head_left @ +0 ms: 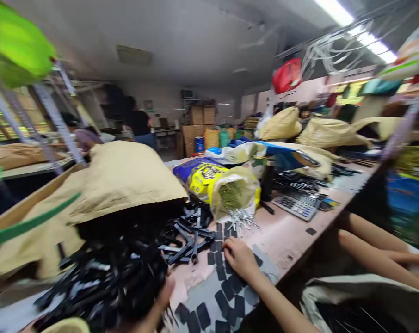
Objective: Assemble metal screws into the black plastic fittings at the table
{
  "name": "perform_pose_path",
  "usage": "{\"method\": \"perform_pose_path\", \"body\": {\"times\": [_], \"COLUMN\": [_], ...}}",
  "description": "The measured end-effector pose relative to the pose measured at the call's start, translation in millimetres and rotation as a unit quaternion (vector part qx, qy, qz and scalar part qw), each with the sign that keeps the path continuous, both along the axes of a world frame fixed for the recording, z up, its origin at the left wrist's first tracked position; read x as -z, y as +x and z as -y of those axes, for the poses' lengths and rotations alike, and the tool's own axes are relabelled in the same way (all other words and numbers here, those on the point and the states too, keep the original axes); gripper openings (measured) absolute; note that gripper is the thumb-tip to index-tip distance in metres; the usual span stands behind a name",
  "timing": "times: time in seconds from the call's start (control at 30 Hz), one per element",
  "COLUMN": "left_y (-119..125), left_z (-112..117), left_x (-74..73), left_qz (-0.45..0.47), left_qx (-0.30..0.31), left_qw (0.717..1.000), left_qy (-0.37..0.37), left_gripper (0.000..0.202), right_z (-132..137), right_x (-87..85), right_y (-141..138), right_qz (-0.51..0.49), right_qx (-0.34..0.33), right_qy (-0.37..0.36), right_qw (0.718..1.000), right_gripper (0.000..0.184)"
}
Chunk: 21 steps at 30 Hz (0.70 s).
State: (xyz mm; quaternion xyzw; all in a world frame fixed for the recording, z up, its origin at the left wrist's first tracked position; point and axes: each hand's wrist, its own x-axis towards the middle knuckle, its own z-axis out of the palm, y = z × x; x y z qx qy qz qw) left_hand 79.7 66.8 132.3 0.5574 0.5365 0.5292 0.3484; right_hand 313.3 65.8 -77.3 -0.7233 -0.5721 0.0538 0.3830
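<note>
My right hand (242, 260) rests low over the table among rows of small dark rounded pads (226, 290), its fingers curled in; what they hold, if anything, is hidden. My left hand (165, 291) is smeared by motion at the right edge of a heap of black plastic parts (115, 277), and its fingers cannot be made out. More black parts (195, 243) lie loose between the two hands. Just beyond my right hand, thin silvery metal pieces (242, 219) spill from an open yellow and white bag (214, 178).
A large tan sack (126, 178) opens over the black heap. A calculator (298, 206) and a dark bottle (268, 180) stand farther along the table (265, 231). At lower right is an open white sack (327, 289), near a seated person's bare legs (372, 245). Another person (140, 122) stands far back.
</note>
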Motion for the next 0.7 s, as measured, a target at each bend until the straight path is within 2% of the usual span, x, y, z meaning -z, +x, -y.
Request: {"method": "perform_pose_path", "body": {"times": [0.1, 0.17, 0.2, 0.27, 0.37, 0.47, 0.53, 0.6, 0.7], "left_y": [-4, -2, -2, -1, -3, -8, -11, -10, -4], "left_z": [-5, -9, -11, -14, -11, -7, -7, -9, -15], "left_x": [3.6, 9.2, 11.8, 14.9, 12.8, 8.1, 8.3, 14.3, 37.6], "left_qz": [-0.011, 0.016, 0.016, 0.024, 0.018, -0.008, -0.053, -0.138, -0.338], "left_qx": [0.003, 0.137, 0.168, 0.148, 0.191, 0.152, 0.157, 0.196, 0.171], "left_qw": [1.000, 0.989, 0.984, 0.988, 0.980, 0.988, 0.986, 0.971, 0.925], "left_qy": [-0.021, -0.052, -0.055, -0.036, -0.044, -0.037, -0.027, -0.011, 0.003], "left_gripper": [0.033, 0.040, 0.037, 0.030, 0.034, 0.028, 0.024, 0.020, 0.026], "right_z": [8, 12, 13, 14, 16, 17, 18, 18, 20], "right_x": [9.1, 17.3, 21.7, 29.3, 35.6, 36.0, 34.2, 31.5, 27.1], "right_y": [4, 10, 13, 19, 24, 25, 24, 23, 22], "right_qz": [-0.015, -0.011, -0.007, -0.003, 0.005, 0.013, 0.020, 0.031, 0.043], "right_qx": [-0.036, -0.048, -0.050, -0.057, -0.065, -0.061, -0.059, -0.057, -0.051], "right_qy": [-0.007, -0.014, -0.015, -0.017, -0.020, -0.014, -0.005, 0.000, 0.002], "right_qw": [0.999, 0.999, 0.999, 0.998, 0.998, 0.998, 0.998, 0.998, 0.998], "right_gripper": [0.019, 0.021, 0.023, 0.027, 0.031, 0.033, 0.032, 0.032, 0.032]}}
